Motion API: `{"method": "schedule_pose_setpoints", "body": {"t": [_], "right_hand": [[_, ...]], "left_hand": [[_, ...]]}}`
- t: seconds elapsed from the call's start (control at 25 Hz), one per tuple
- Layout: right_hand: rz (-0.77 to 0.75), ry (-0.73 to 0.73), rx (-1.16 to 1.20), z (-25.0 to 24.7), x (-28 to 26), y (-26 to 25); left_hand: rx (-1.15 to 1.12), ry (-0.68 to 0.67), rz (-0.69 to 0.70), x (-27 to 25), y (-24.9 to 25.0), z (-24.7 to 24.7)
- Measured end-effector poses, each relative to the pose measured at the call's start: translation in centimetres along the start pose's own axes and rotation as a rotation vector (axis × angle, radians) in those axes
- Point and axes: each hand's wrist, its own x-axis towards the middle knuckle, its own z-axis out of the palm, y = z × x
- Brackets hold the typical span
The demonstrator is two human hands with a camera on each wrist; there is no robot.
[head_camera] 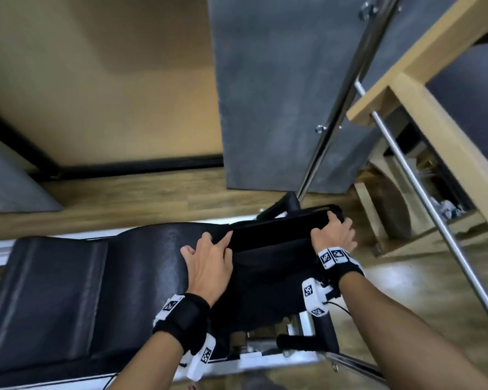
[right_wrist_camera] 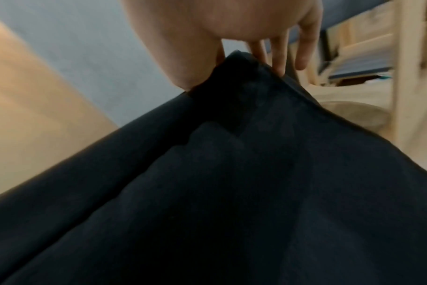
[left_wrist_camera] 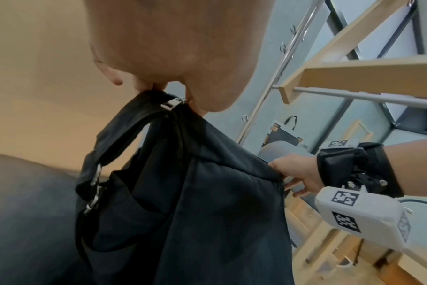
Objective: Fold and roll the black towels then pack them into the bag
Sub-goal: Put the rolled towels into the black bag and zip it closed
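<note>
A: Where is the bag (head_camera: 268,266)?

B: On the black padded bench (head_camera: 68,291), at its end. The left hand (head_camera: 209,263) pinches the zipper end of the top edge; the right hand (head_camera: 334,230) has its fingers (right_wrist_camera: 279,57) curled over the far corner.

A: Towels?

B: Cannot tell; a black fold between the 2 hands may be 1.

A: Risk?

B: Probably the mouth collapsing if either grip slackens, or the bag sliding off the bench end.
</note>
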Motion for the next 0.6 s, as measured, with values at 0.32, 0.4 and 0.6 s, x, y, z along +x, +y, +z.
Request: {"method": "schedule_pose_setpoints", "body": {"t": [0.32,0.4,0.6], "right_hand": [[-0.507,0.031,-0.036,-4.5,-6.7,-11.3],[-0.634,-0.008,-0.042,-4.9,-9.1,-15.0],[-0.918,-0.107,-0.098,-5.2,-16.2,-23.6]], "left_hand": [[-0.064,0.124,-0.324,-2.6,-6.8,-11.2],[-0.047,0.168,-0.41,-3.7,-9.2,-14.5],[0.091,0.245,-0.576,-9.0,-15.1,-21.5]]}}
